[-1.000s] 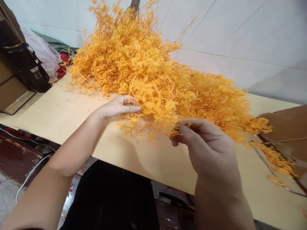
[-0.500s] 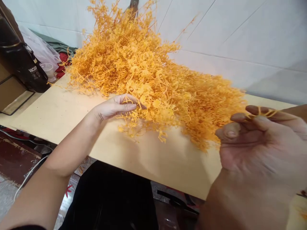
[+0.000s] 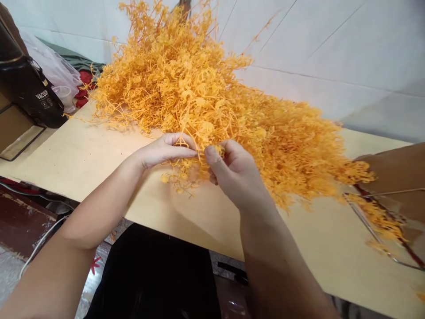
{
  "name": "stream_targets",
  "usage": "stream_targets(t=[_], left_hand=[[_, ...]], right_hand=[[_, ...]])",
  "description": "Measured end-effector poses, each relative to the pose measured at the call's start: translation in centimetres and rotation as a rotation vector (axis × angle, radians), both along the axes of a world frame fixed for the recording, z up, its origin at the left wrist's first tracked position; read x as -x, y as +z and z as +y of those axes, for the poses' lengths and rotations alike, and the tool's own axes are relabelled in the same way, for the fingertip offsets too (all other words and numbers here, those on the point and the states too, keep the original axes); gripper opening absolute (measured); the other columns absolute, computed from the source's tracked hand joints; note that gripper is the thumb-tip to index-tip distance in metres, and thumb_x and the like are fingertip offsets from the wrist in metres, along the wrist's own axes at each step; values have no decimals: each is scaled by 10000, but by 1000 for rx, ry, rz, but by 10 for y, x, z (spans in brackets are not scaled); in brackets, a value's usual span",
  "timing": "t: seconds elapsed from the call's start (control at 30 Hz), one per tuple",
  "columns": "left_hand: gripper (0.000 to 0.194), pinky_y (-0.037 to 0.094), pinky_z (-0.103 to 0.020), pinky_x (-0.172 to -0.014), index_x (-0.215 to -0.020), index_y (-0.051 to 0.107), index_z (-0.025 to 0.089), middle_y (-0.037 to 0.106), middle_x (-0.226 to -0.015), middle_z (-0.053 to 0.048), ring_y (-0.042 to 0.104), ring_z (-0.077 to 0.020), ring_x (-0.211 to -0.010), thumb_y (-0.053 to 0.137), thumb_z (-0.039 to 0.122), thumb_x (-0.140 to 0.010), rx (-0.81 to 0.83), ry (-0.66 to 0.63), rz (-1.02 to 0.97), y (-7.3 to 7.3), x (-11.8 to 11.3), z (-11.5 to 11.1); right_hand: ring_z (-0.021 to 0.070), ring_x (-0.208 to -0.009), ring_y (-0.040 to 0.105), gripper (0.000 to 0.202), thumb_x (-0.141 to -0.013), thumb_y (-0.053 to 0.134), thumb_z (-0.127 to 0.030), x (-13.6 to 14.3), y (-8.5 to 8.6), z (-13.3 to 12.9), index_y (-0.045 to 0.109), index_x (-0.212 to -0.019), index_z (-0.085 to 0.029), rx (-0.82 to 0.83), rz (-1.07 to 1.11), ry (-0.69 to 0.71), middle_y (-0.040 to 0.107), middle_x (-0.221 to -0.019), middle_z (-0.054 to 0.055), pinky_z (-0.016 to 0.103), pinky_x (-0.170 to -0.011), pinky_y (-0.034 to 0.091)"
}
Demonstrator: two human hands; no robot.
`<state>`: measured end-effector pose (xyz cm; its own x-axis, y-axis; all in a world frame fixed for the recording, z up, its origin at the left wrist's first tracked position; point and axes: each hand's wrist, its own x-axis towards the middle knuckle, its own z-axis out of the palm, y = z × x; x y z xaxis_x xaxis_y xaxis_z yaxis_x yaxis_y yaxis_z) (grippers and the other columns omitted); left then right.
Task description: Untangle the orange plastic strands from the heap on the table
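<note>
A big heap of orange, fine-branched plant sprigs [image 3: 172, 84] lies across the pale table [image 3: 93, 164], with curly thin stems and small tufts. At the heap's front edge, my left hand [image 3: 162, 150] is closed, thumb and fingers pinching an orange sprig whose thin stems show between them. Close against its fingertips, my right hand [image 3: 237, 175] also pinches, with bits of orange sprig showing between thumb and index finger. Whether both hands hold the same sprig I cannot tell. Loose orange tufts hang below the fingers, just over the tabletop.
At the left stand a black flask [image 3: 36, 84], a cardboard box [image 3: 18, 133], a clear plastic bag [image 3: 49, 57] and red material [image 3: 84, 84]. On the right, a brown box [image 3: 398, 168] sits beside a thin metal frame [image 3: 367, 219] with orange bits. A tiled wall [image 3: 315, 57] rises behind.
My right hand has come from the right side to the front of the heap, meeting my left hand. The left hand has shifted only slightly and keeps its pinch.
</note>
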<state>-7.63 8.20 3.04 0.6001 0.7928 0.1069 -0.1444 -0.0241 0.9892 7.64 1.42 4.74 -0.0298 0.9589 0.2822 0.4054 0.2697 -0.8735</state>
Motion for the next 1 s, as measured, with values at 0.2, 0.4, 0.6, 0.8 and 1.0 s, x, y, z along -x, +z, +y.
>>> stream_targets(t=[0.2,0.4,0.6,0.8,1.0], left_hand=[[175,339,-177,-508,-711,553,140,560,-627,55,463,-15,-514,688,219,-631,53,-27,-109,0,2,-1],[276,298,-177,-447,-715,551,144,524,-564,54,432,-15,-458,682,385,-677,116,2,-197,-4,0,-2],[338,425,-208,-670,-676,559,125,592,-639,42,527,-32,-607,730,411,-621,17,29,-92,-8,-9,-2],[214,422,-204,-702,-649,540,118,605,-636,49,538,-23,-623,715,241,-629,3,67,17,-4,-13,-3],[223,428,-203,-707,-657,508,125,618,-636,42,556,-30,-636,702,234,-647,31,62,-28,-4,-13,-3]], right_hand=[[69,-493,334,420,-716,594,-569,-4,-9,3,417,-652,-193,-80,-359,-1,393,-560,-45,234,-463,266],[111,-577,409,288,-791,533,-430,-2,-36,2,412,-689,-189,19,-591,44,471,-673,1,264,-540,311],[126,-610,439,366,-706,630,-483,-13,-29,-14,484,-854,-182,52,-608,165,486,-747,22,278,-541,354],[75,-482,382,317,-753,602,-476,-43,7,-26,488,-922,-233,33,24,93,430,-645,-33,224,-410,313],[95,-475,335,167,-805,562,-418,-29,20,-30,570,-792,-252,-242,317,-156,389,-624,-1,277,-426,283]])
